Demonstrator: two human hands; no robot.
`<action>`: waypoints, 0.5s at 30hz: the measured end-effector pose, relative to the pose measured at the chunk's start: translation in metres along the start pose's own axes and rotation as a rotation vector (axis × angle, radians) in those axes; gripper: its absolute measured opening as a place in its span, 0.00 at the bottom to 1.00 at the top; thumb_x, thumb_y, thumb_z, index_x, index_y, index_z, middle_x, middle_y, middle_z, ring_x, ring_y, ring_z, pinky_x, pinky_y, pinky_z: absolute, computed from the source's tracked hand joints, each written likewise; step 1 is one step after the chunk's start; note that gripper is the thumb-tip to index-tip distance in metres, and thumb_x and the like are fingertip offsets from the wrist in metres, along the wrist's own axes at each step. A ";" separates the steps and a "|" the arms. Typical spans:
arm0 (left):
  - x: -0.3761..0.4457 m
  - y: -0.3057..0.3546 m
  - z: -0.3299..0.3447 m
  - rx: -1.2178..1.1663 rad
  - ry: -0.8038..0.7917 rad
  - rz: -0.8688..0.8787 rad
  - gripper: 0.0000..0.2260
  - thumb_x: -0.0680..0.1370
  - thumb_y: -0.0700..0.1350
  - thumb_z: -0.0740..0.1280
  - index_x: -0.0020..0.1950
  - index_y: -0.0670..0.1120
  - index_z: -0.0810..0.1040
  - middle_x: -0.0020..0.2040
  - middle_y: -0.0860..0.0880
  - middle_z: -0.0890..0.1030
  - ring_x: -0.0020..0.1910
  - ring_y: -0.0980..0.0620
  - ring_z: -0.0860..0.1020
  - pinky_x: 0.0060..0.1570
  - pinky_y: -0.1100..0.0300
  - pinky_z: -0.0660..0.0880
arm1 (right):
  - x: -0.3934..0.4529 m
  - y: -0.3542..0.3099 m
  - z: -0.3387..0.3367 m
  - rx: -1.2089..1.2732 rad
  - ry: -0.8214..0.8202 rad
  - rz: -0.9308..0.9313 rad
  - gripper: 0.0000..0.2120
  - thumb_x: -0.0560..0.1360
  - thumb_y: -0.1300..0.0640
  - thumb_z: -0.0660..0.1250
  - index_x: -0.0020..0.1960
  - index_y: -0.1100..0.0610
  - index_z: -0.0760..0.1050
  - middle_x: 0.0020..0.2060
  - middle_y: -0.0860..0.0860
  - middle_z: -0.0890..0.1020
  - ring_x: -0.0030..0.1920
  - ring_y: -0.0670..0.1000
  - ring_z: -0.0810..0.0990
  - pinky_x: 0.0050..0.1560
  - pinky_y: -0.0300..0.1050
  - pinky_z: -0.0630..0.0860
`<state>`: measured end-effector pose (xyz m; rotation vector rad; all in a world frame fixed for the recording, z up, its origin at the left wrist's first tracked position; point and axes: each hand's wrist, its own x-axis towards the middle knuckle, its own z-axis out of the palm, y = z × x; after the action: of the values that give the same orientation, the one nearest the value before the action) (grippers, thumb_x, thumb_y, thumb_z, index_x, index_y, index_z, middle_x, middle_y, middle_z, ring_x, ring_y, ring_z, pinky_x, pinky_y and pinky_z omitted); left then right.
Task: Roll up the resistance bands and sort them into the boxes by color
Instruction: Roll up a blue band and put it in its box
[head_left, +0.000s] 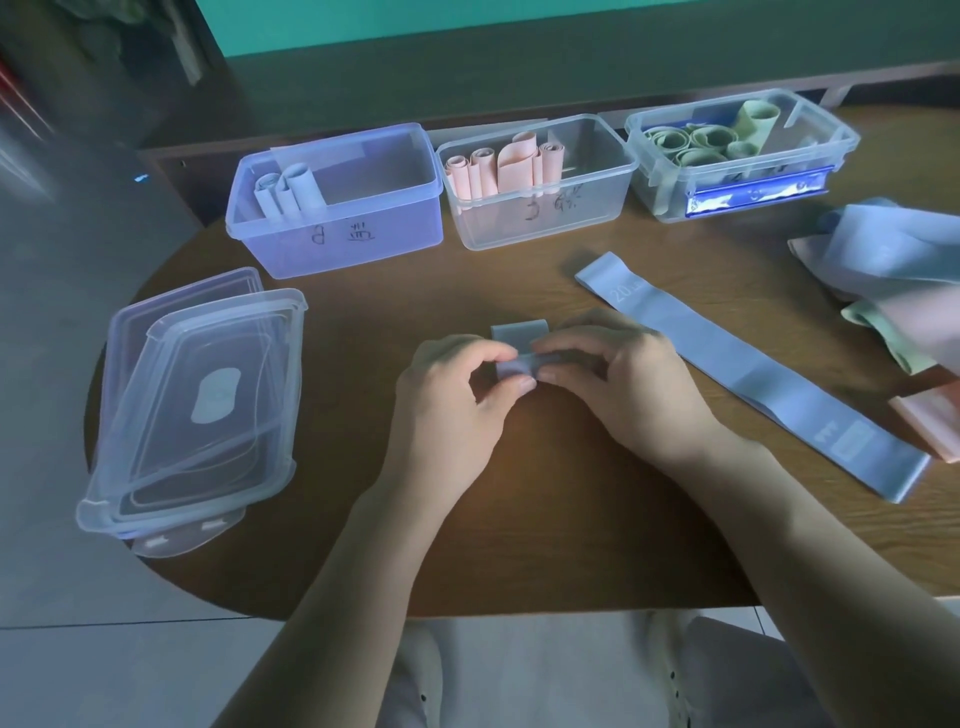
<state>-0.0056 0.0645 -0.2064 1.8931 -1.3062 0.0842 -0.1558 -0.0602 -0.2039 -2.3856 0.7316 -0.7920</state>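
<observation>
A blue band (517, 349), partly rolled, sits at the middle of the table (545, 519), pinched between the fingers of the left hand (457, 400) and the right hand (618, 384). A flat blue band (753, 374) lies just to the right. Behind stand three boxes: the blue box (337, 202), the pink box (535, 182) and the green box (737, 156), each holding rolls. Lids (197, 400) are stacked on the left.

Rounded brown wooden table (545, 519) over pale grey tiled floor (93, 665); teal wall (519, 15) behind, dim bluish light throughout
</observation>
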 end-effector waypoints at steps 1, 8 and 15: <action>0.001 0.000 0.000 -0.003 0.001 -0.003 0.12 0.74 0.51 0.76 0.54 0.47 0.86 0.53 0.52 0.85 0.51 0.55 0.80 0.48 0.63 0.78 | -0.001 0.000 0.000 0.024 0.019 -0.008 0.10 0.76 0.54 0.74 0.56 0.52 0.84 0.54 0.47 0.82 0.49 0.46 0.81 0.48 0.45 0.80; 0.012 -0.008 0.009 0.049 0.025 -0.036 0.11 0.78 0.54 0.72 0.56 0.50 0.85 0.52 0.52 0.84 0.53 0.51 0.78 0.51 0.55 0.79 | 0.000 -0.001 0.007 -0.066 0.043 0.003 0.14 0.75 0.52 0.75 0.61 0.49 0.83 0.57 0.45 0.82 0.41 0.41 0.73 0.43 0.40 0.76; 0.017 -0.007 0.011 0.081 0.103 0.149 0.03 0.75 0.41 0.75 0.48 0.43 0.85 0.45 0.49 0.84 0.46 0.48 0.79 0.48 0.60 0.74 | 0.003 -0.002 0.011 -0.177 0.072 -0.006 0.12 0.79 0.51 0.70 0.62 0.51 0.83 0.57 0.47 0.82 0.51 0.50 0.83 0.44 0.44 0.79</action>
<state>0.0040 0.0459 -0.2101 1.8303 -1.3896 0.3116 -0.1457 -0.0577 -0.2090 -2.5279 0.8566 -0.8516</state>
